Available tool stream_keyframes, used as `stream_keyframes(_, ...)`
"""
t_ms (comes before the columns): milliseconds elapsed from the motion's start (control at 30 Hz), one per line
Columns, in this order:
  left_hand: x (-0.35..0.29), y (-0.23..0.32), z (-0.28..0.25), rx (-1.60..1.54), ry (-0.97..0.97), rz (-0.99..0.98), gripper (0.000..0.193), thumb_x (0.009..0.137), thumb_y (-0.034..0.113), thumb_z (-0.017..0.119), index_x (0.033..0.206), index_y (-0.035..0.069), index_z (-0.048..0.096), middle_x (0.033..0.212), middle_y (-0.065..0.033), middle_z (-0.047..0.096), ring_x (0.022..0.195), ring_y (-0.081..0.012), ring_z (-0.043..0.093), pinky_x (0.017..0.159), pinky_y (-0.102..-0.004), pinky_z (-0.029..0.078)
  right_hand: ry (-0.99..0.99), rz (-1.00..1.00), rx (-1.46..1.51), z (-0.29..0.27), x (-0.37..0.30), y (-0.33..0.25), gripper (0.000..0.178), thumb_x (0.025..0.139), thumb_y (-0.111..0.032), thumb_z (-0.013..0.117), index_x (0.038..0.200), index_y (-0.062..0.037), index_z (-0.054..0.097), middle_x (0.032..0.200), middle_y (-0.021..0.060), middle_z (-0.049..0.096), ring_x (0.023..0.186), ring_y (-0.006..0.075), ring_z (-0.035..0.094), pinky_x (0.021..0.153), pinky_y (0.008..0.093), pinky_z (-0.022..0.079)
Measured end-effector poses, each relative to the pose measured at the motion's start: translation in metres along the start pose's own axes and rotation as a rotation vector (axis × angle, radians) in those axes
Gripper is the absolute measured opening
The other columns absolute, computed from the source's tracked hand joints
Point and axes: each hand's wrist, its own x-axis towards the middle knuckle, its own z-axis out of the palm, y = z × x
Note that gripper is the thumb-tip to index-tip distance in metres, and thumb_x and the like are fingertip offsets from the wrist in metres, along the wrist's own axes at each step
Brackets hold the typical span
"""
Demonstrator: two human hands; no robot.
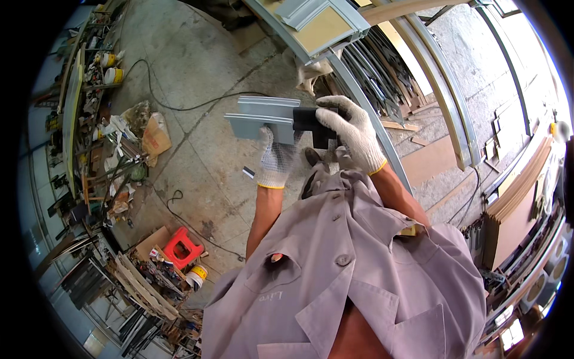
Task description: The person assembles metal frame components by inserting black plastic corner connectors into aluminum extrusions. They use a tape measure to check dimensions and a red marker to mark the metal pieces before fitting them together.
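In front of my chest, a short length of blue-grey aluminium profile (257,128) lies level across my left hand (276,160). That hand wears a white knitted glove with a yellow cuff edge and grips the profile from below. Black angular piece (308,119) meets the profile's right end; whether it is fitted into it or only pressed against it, I cannot tell. My right hand (357,128), gloved the same way, closes around the far side of the black piece, thumb and forefinger along its top.
Ahead stands a metal-framed bench (317,36) with grey profiles on it. Long strips (382,72) lie stacked beneath. A black cable (179,109) crosses the concrete floor. At left are a red plastic stool (183,247), a bucket (196,276) and cluttered racks (89,119).
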Motion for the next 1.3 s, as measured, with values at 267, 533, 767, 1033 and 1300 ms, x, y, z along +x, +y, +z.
stream_keyframes(267, -0.005, 0.003, 0.027, 0.063, -0.041, -0.070, 0.075, 0.096, 0.052, 0.072, 0.151, 0.006, 0.048, 0.149, -0.0178, 0.055, 0.137, -0.0389, 0.052, 0.120, -0.0573, 0.043, -0.053, 0.065, 0.135, -0.010, 0.018, 0.033, 0.050, 0.105, -0.041, 0.064, 0.127, 0.0034, 0.069, 0.109, 0.0037, 0.071, 0.099, 0.0101, 0.061, 0.088, 0.0280, 0.051)
stream_keyframes(533, -0.011, 0.003, 0.022, -0.033, 0.020, -0.078, 0.067, 0.096, 0.048, 0.072, 0.147, 0.009, 0.053, 0.146, -0.0162, 0.059, 0.133, -0.0354, 0.058, 0.120, -0.0553, 0.043, -0.387, 0.137, -0.013, -0.026, 0.014, 0.017, 0.062, 0.098, -0.044, 0.074, 0.136, 0.0042, 0.065, 0.112, 0.0069, 0.071, 0.102, 0.0127, 0.063, 0.087, 0.0295, 0.053)
stream_keyframes(767, -0.005, -0.005, 0.011, -0.131, -0.047, -0.016, 0.068, 0.096, 0.053, 0.071, 0.144, 0.008, 0.056, 0.143, -0.0172, 0.061, 0.132, -0.0362, 0.058, 0.118, -0.0557, 0.044, -0.023, -0.110, 0.134, -0.018, -0.007, 0.028, 0.059, 0.105, -0.040, 0.063, 0.147, -0.0002, 0.052, 0.113, 0.0066, 0.067, 0.093, 0.0091, 0.060, 0.080, 0.0264, 0.052)
stream_keyframes(1033, -0.010, -0.014, 0.014, -0.126, 0.027, -0.006, 0.071, 0.095, 0.058, 0.070, 0.143, 0.008, 0.057, 0.141, -0.0168, 0.062, 0.130, -0.0358, 0.059, 0.117, -0.0522, 0.046, 0.086, -0.249, 0.058, 0.010, -0.012, 0.043, 0.054, 0.107, -0.034, 0.060, 0.151, -0.0054, 0.049, 0.129, 0.0108, 0.065, 0.107, 0.0178, 0.063, 0.096, 0.0328, 0.052)
stream_keyframes(1300, -0.021, -0.017, 0.009, -0.093, 0.076, -0.032, 0.065, 0.095, 0.049, 0.074, 0.141, 0.007, 0.059, 0.138, -0.0124, 0.065, 0.131, -0.0328, 0.060, 0.119, -0.0508, 0.046, 0.105, -0.382, 0.017, 0.008, -0.011, 0.049, 0.052, 0.108, -0.028, 0.055, 0.153, -0.0047, 0.047, 0.135, 0.0097, 0.062, 0.119, 0.0200, 0.060, 0.108, 0.0359, 0.046)
